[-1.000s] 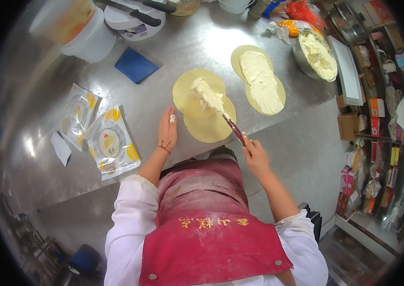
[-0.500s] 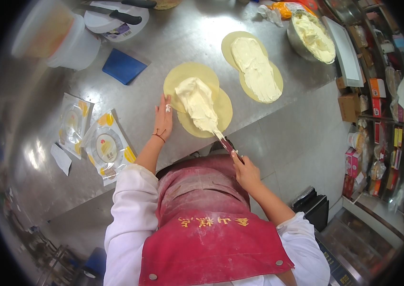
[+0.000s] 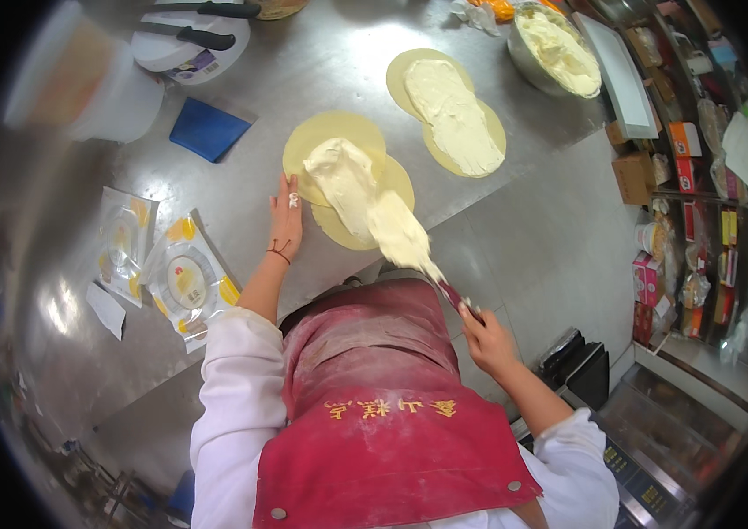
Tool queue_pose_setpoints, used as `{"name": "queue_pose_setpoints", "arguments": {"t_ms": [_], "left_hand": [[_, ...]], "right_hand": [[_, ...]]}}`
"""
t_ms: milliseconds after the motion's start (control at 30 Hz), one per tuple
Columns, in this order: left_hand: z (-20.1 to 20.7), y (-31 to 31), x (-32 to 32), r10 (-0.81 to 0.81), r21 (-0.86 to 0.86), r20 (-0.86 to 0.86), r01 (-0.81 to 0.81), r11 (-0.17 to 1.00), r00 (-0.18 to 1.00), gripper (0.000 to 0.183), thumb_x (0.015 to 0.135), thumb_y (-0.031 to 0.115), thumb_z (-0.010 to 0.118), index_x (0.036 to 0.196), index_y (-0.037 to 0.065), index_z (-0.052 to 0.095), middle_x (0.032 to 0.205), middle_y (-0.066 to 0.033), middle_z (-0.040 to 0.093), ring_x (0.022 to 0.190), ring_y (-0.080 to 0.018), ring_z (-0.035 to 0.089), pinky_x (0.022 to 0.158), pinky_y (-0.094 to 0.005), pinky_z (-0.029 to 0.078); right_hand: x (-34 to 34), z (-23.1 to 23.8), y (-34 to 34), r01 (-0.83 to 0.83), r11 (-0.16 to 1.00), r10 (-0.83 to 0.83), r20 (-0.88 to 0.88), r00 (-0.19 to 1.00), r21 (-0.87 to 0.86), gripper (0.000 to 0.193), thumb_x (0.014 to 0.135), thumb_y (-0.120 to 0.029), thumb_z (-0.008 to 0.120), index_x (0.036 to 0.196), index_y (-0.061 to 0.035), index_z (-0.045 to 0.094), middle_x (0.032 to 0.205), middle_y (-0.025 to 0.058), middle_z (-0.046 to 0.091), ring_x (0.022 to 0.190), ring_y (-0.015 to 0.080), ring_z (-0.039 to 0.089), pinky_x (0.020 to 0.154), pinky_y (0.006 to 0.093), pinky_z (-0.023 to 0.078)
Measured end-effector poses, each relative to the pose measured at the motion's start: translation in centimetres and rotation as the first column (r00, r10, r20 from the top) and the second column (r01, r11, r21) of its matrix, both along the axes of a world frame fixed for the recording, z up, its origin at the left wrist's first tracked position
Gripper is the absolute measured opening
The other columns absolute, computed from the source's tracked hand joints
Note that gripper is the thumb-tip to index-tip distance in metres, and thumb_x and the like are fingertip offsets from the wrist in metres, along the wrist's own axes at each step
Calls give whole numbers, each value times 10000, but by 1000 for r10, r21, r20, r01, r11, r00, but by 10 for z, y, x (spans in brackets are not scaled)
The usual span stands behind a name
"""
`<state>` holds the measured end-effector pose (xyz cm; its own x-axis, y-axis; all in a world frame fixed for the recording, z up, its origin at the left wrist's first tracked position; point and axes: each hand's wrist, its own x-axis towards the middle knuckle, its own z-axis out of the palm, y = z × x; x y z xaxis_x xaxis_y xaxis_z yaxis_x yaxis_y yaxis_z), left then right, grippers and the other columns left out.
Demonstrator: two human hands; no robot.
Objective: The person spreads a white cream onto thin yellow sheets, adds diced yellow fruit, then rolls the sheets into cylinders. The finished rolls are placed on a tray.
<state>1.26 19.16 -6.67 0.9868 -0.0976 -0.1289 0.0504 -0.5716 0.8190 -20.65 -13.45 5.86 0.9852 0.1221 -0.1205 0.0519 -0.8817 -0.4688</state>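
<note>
Head view, looking down on a steel desk (image 3: 233,189); clock centred on the nearer pair of discs, 12 toward the top edge. At the centre, 2 pale yellow discs (image 3: 339,125) overlapping on the desk, with a long, uneven smear of cream (image 3: 343,181) across both. Toward 4 to 5, a spatula (image 3: 449,295), dark red handle clamped in the curled fingers of the right hand (image 3: 490,339), blade thickly coated in cream and slanting out past the near edge of the desk. Contact between blade and smear: cannot tell. At 8, left hand (image 3: 285,213) laid flat, fingers straight and close together, tips at the rim of the upper disc, a white dab on the back.

At 2, another 2 overlapping discs (image 3: 398,84), topped with a broad layer of cream. Farther out, also at 2, a metal bowl (image 3: 533,75) heaped with cream, beside a pale rectangular tray (image 3: 617,75). At 10, a blue flat piece (image 3: 209,130); between 10 and 11, 2 black-handled knives (image 3: 206,38) on a white round lid (image 3: 158,55). Toward 8, 2 clear-and-yellow packets (image 3: 187,286) beside a white scrap (image 3: 108,309). At 6, a red apron (image 3: 392,467) dusted with white.
</note>
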Motion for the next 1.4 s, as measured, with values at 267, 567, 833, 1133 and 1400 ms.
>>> {"name": "queue_pose_setpoints", "arguments": {"t_ms": [267, 567, 833, 1133, 1400], "left_hand": [[3, 8, -8, -180, 140, -2, 178, 974, 984, 496, 946, 350, 155, 1363, 116, 291, 1446, -98, 165, 1331, -268, 155, 1070, -435, 17], [1, 6, -8, -169, 82, 4, 168, 982, 986, 480, 942, 332, 204, 1364, 117, 284, 1442, -100, 182, 1335, -271, 142, 1070, -439, 23], [-1, 7, -10, -160, 108, 31, 155, 982, 987, 513, 936, 376, 182, 1357, 108, 302, 1442, -118, 169, 1326, -276, 165, 1070, -436, 35], [1, 1, -13, -84, 80, 19, 82, 993, 996, 551, 937, 413, 115, 1343, 113, 338, 1437, -175, 132, 1297, -308, 226, 1069, -428, 31], [6, 0, -15, -91, 97, 14, 89, 991, 996, 555, 932, 401, 190, 1346, 48, 301, 1427, -169, 176, 1294, -285, 245, 1071, -430, 38]], "right_hand": [[35, -36, 31, 16, 996, -23, -77, 997, -87, 444, 809, -169, 557, 1242, -217, 472, 867, 115, 509, 644, 292, 557, 527, 377, 462], [-59, 18, -9, 69, 998, -70, -213, 975, -10, 427, 775, -104, 584, 1189, -191, 530, 811, 104, 512, 629, 272, 551, 523, 364, 449], [41, -9, -1, -64, 998, 66, 99, 993, -28, 425, 779, -119, 585, 1190, -213, 527, 818, 76, 517, 622, 245, 554, 497, 348, 448], [118, -36, 37, -149, 982, 152, 21, 988, -112, 427, 797, -86, 524, 1203, -219, 506, 822, 71, 504, 675, 254, 563, 497, 373, 449], [140, -31, 60, -38, 996, 36, -30, 999, -83, 424, 812, -117, 509, 1226, -207, 484, 822, 95, 498, 651, 282, 565, 520, 397, 456]]}}
